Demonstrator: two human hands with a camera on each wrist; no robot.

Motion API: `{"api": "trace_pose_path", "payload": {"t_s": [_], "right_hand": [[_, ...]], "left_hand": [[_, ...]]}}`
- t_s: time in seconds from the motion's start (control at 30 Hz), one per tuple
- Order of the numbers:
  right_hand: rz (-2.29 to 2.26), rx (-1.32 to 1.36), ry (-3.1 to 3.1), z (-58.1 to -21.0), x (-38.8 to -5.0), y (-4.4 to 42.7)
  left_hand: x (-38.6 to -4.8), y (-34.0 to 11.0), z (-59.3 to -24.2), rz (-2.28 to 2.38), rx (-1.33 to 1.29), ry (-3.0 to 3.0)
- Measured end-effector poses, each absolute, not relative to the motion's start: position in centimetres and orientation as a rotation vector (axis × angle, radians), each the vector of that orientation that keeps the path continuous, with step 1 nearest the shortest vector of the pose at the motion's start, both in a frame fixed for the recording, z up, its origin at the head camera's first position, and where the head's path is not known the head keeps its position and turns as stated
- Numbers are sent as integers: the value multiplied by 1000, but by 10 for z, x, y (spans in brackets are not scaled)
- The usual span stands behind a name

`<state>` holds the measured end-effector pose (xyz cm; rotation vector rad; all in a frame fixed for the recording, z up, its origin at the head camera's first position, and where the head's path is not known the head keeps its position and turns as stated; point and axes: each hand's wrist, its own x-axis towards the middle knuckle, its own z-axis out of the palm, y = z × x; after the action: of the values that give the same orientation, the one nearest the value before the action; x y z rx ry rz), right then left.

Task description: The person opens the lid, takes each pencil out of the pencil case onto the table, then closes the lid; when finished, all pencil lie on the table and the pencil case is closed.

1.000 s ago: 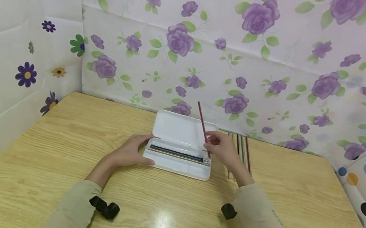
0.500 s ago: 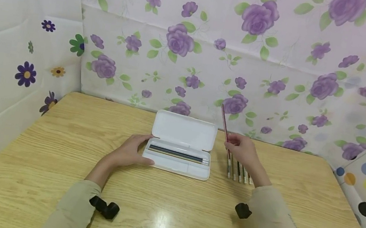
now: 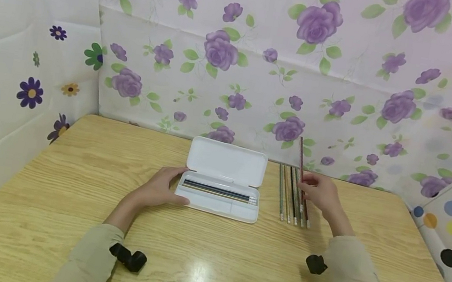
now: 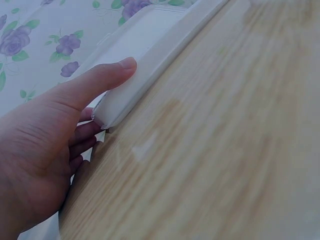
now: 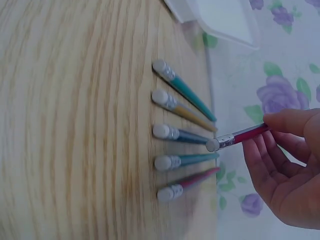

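An open white pencil case stands on the table, lid raised at the back, with several dark and yellow pencils lying in its rear compartment. My left hand holds the case's left end; in the left wrist view its thumb lies on the front edge and the other fingers are behind the end. Right of the case, my right hand pinches a red pencil between thumb and fingers, eraser end down. It is tilted over a row of several pencils lying side by side, erasers toward the near side.
The wooden table meets a flowered cloth wall close behind the case and the pencil row. Another patterned cloth borders the left side. A black wrist device is on each sleeve.
My right hand has carried the red pencil rightward from above the case to above the right part of the pencil row. The left hand has stayed on the case.
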<state>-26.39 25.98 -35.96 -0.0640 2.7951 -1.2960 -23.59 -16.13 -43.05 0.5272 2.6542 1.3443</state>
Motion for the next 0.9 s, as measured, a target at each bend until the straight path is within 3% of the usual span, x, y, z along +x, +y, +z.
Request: {"api": "trace_pose_path", "payload": {"t_s": [0.9], "right_hand": [[-1295,121,2667,-394,-258,312]], "left_hand": [[-235,-160,-430,1349,533,2657]]}}
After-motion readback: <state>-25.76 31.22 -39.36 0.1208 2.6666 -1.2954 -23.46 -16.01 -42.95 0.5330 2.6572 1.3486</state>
